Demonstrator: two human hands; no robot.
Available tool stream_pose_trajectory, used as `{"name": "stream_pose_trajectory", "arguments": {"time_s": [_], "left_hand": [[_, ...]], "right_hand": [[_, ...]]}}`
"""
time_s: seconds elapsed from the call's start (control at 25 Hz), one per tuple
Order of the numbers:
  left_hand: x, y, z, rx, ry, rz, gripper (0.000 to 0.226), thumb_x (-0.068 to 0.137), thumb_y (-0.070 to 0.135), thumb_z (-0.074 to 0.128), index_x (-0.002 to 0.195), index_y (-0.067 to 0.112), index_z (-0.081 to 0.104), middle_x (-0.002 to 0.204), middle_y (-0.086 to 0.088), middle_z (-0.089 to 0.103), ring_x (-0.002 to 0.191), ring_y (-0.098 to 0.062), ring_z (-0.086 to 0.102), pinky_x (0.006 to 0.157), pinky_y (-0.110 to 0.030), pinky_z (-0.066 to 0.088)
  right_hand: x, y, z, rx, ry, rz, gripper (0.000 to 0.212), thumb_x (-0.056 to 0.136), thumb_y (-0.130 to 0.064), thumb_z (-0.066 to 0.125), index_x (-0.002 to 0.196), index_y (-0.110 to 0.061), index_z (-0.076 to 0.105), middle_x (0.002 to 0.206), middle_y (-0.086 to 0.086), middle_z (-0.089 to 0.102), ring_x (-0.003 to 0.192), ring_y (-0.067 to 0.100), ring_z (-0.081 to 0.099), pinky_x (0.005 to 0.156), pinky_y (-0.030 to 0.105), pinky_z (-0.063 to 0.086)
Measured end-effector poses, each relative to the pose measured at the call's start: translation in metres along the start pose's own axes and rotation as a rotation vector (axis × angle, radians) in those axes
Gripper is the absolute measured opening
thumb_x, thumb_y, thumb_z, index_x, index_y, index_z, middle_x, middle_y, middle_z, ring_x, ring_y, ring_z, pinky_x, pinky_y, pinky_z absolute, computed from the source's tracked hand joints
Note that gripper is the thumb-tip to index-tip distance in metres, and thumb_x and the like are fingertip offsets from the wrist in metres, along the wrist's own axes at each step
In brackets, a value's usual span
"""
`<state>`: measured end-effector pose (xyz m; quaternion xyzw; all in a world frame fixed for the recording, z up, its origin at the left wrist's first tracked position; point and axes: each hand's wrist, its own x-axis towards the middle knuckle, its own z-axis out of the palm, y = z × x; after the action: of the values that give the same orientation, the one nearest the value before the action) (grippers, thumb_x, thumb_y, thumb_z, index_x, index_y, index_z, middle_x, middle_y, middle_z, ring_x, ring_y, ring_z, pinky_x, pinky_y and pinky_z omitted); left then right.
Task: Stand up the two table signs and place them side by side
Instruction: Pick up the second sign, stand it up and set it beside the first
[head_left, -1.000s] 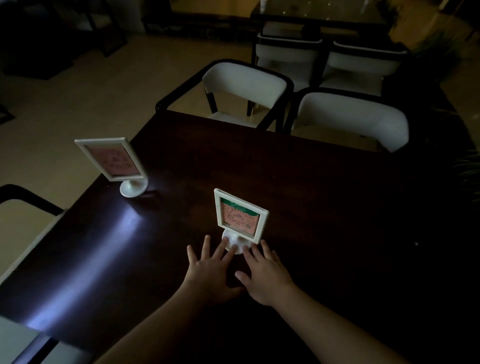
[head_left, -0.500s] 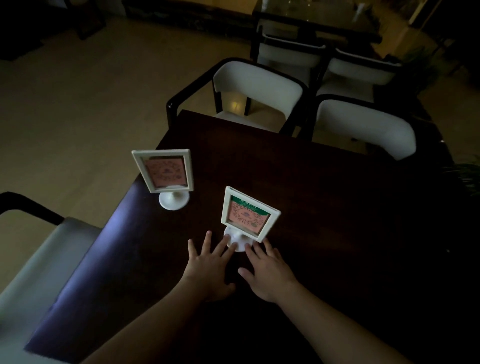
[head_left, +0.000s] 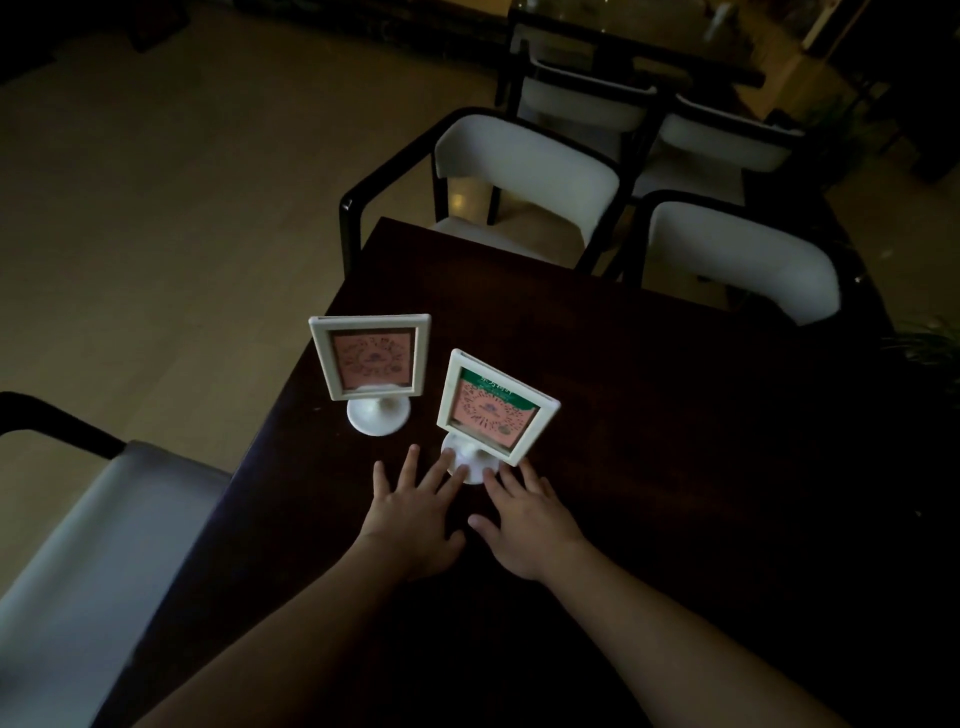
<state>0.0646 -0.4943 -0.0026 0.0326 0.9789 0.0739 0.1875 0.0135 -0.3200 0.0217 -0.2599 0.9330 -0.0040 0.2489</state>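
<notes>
White-framed, both table signs are seen upright on the dark table; the pink sign stands near the left edge, the green-topped sign just beside it; the left hand and right hand are spread flat, fingertips touching its round base, gripping nothing, presumably to nudge it into line; print is blurred, table's right side lost in darkness.

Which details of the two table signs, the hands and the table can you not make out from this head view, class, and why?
- Green-topped sign: print too small and blurred to read.
- Pink sign: pattern blurred.
- Left hand and right hand: fingertips meet the round base; how hard they press is unclear.
- Table: right side lost in darkness.
</notes>
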Motion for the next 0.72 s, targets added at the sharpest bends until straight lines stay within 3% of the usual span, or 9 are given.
{"name": "stream_pose_trajectory", "arguments": {"time_s": [0.72], "left_hand": [[0.035,-0.017,-0.011,-0.004,0.032,0.01,0.087,0.086,0.066,0.036,0.157,0.032,-0.003,0.166,0.002,-0.011,0.149,-0.034,-0.016,0.119,-0.058,-0.002]], "right_hand": [[0.034,0.005,-0.025,-0.043,-0.003,-0.001,0.073,0.1,-0.058,0.032,0.159,-0.021,0.009,0.168,0.005,0.01,0.152,0.031,-0.005,0.121,0.053,0.009]]}}
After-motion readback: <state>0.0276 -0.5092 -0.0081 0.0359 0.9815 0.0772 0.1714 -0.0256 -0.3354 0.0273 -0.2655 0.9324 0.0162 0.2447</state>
